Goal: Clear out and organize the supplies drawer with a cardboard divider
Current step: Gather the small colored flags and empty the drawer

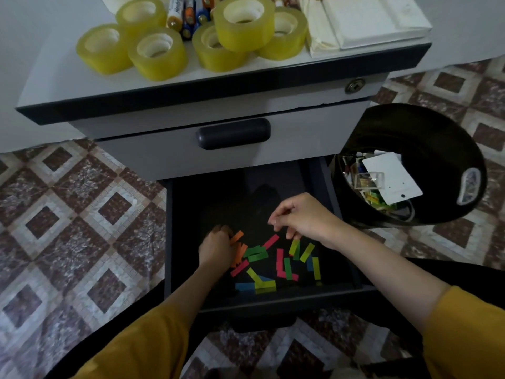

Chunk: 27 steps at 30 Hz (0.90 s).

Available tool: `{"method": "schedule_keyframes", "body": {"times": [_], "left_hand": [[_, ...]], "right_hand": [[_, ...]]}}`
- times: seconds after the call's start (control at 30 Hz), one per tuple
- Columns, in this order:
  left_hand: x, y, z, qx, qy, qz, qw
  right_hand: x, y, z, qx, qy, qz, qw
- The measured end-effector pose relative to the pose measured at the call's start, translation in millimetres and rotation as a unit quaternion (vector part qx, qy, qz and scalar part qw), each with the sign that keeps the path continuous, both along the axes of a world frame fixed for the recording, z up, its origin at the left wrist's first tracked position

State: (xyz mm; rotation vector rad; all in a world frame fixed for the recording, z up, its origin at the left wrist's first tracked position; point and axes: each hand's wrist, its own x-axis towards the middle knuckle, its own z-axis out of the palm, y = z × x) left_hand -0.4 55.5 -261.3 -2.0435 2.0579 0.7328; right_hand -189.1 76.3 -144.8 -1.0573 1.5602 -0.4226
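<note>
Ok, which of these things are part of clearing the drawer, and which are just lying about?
In the job: open drawer; paper strips in it; left hand, gripping orange strips; right hand, over the strips; bin, likely for discards.
Lying about: tape rolls, batteries and white pads on the cabinet top; closed upper drawer.

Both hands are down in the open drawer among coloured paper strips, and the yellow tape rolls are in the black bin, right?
Not quite. The head view shows the yellow tape rolls on the cabinet top, not in the black bin, which holds discarded bits like a white card. The rest stands: the left hand and right hand are in the open drawer among coloured paper strips.
</note>
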Motion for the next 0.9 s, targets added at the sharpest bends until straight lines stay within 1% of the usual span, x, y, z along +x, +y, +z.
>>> {"method": "schedule_keyframes", "body": {"times": [0.07,0.33,0.37,0.43,0.47,0.5,0.57,0.6,0.63,0.67,0.73,0.9], "left_hand": [[-2.0,1.9,0.8,-0.003,-0.008,0.0,1.0],[1.5,2.5,2.1,0.017,0.008,-0.016,1.0],[2.1,1.5,3.9,0.023,0.027,-0.004,0.999],[2.6,-1.8,11.3,0.039,0.097,0.057,0.993],[1.8,-4.0,16.7,0.047,0.151,0.099,0.982],[1.3,-5.4,25.6,0.061,0.216,0.146,0.963],[-2.2,-2.2,47.5,0.112,0.355,0.22,0.902],[-3.2,1.7,59.4,0.137,0.405,0.238,0.872],[-2.9,5.9,68.7,0.156,0.438,0.245,0.851],[-3.2,9.4,75.3,0.17,0.458,0.244,0.838],[-3.8,15.9,83.8,0.184,0.468,0.23,0.833],[-6.2,17.1,86.5,0.196,0.473,0.186,0.839]], "right_hand": [[-0.6,-0.5,-0.3,0.002,0.0,-0.001,1.0],[0.6,-0.9,-4.8,0.009,0.011,0.002,1.0],[1.1,-1.3,-4.8,0.009,0.013,0.003,1.0],[3.0,-2.1,-4.7,0.008,0.014,0.001,1.0],[4.2,-2.2,-5.6,0.009,0.014,-0.004,1.0],[6.3,-2.5,-6.1,0.009,0.014,-0.014,1.0],[10.0,-1.7,-9.1,0.018,0.001,-0.05,0.999],[13.0,-0.6,-9.6,0.027,-0.02,-0.068,0.997],[16.1,0.8,-9.4,0.037,-0.044,-0.081,0.995],[18.6,2.2,-9.6,0.046,-0.067,-0.089,0.993],[23.3,4.4,-9.6,0.053,-0.087,-0.095,0.99],[27.7,6.0,-11.8,0.055,-0.082,-0.091,0.991]]}}
